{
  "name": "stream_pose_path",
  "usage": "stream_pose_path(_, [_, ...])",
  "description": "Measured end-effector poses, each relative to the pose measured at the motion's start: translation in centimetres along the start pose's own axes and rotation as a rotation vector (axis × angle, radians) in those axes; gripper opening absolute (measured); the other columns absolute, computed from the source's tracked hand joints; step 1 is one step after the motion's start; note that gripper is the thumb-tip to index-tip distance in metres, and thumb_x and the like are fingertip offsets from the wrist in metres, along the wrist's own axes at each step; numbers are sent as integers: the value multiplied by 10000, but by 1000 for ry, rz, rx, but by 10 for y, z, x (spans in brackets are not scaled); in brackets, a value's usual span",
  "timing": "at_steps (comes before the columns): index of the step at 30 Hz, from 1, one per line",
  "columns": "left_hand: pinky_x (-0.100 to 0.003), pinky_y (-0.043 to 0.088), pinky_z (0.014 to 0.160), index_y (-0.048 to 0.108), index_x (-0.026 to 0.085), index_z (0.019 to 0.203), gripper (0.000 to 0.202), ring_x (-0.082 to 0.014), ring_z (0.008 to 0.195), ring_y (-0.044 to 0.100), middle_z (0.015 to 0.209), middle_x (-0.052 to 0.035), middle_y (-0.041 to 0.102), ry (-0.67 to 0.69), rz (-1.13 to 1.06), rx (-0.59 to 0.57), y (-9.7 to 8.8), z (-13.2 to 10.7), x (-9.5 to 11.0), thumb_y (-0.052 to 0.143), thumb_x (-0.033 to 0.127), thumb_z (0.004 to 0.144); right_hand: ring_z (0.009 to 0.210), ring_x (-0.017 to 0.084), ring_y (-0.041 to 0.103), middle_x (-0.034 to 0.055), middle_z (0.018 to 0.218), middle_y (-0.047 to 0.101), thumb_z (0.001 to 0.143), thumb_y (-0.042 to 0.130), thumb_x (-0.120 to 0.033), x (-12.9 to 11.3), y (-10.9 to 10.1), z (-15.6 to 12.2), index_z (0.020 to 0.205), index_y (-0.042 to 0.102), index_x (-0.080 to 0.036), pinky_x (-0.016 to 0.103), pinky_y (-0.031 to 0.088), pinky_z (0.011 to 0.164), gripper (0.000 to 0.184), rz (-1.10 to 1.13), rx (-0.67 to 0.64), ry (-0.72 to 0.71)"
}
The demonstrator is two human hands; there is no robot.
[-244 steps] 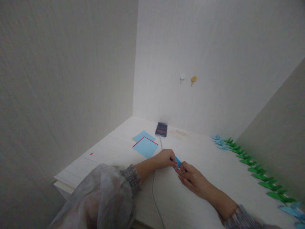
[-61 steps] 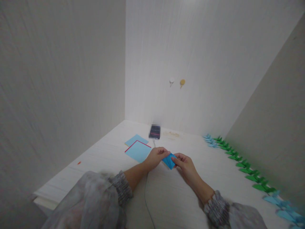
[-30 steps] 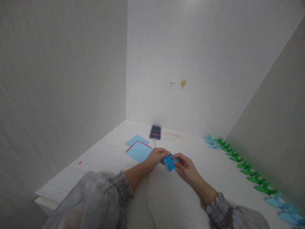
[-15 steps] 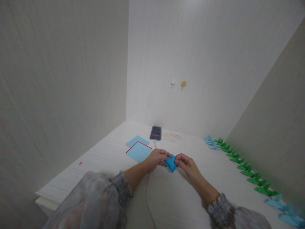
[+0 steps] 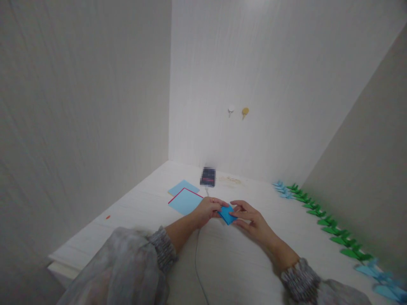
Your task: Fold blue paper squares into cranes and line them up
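A small piece of folded blue paper [image 5: 227,215] is held above the white table, roughly diamond-shaped with layered edges at its lower side. My left hand [image 5: 208,210] pinches its left corner, thumb partly hidden by the fingers. At the right corner my right hand [image 5: 249,218] has the paper between its fingers, while its upper fingers stick out loosely. Just left of my left hand lies a stack of light blue paper sheets [image 5: 185,201] with a red edge, partly covered by that hand.
Another light blue sheet [image 5: 184,185] lies behind the stack. A dark, pixelated device [image 5: 208,177] with a cable [image 5: 197,271] stands near the back wall. Folded green paper cranes [image 5: 332,231] and light blue ones [image 5: 370,269] line the right side. A small orange scrap [image 5: 108,217] is at left.
The folded paper has been turned, now showing a smoother face instead of open flaps. My right hand has shifted its grip, its fingers more spread than before.
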State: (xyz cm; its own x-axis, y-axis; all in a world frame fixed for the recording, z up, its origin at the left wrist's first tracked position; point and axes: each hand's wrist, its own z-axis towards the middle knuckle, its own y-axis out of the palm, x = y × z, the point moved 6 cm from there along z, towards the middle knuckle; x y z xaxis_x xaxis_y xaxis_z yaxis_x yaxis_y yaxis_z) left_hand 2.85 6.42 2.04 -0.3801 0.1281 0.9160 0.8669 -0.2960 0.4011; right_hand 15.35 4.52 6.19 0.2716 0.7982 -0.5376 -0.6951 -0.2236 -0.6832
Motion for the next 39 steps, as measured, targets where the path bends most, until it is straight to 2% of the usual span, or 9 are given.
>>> stream_pose_path(4, [-284,453,622,616,89,707,206,-127,582,552,628,-39,605,-33,55,26,-3,1,-4,508,87,533,930,171,465,71,1039,505,779,461,-236,-11,-1,-1,957,582,-247,324,395,782,216,-230,-40,-121])
stream_pose_path(7, [-289,451,638,614,88,681,165,-132,599,556,620,-38,604,-52,75,52,-6,3,-8,515,111,551,877,176,483,82,940,556,798,415,-200,-20,0,-2,949,574,-226,343,394,754,220,-376,-63,-203])
stream_pose_path(10, [-290,446,655,615,90,653,126,-130,606,556,622,-39,609,-76,74,45,-6,3,-11,547,135,557,805,176,501,82,839,584,805,394,-182,-27,3,-1,899,584,-201,343,395,718,213,-434,-109,-209])
stream_pose_path(17, [-303,434,695,617,96,612,144,-141,630,559,618,-30,607,-94,91,7,0,0,-10,631,206,522,759,165,507,85,829,584,818,372,-228,-28,7,-1,918,587,-205,293,400,657,239,-385,-153,-143])
stream_pose_path(22, [-295,443,667,613,88,624,184,-124,600,551,606,-29,604,-119,110,-10,0,1,-13,641,236,520,705,155,506,78,736,582,820,363,-239,-25,11,-2,818,615,-187,272,402,623,258,-425,-204,-100])
stream_pose_path(29, [-316,430,667,615,67,696,356,-126,577,556,612,-55,605,-152,151,-108,7,-2,-14,585,408,596,686,143,520,64,721,584,805,393,-279,-24,8,-2,773,623,-199,258,419,621,245,-230,-156,-43])
stream_pose_path(39, [-287,401,722,615,101,733,306,-114,639,549,680,-31,614,-152,187,-197,16,-6,-10,672,305,512,597,121,524,32,640,578,754,480,-315,-18,-3,-1,676,630,-204,222,399,545,202,-122,-82,61])
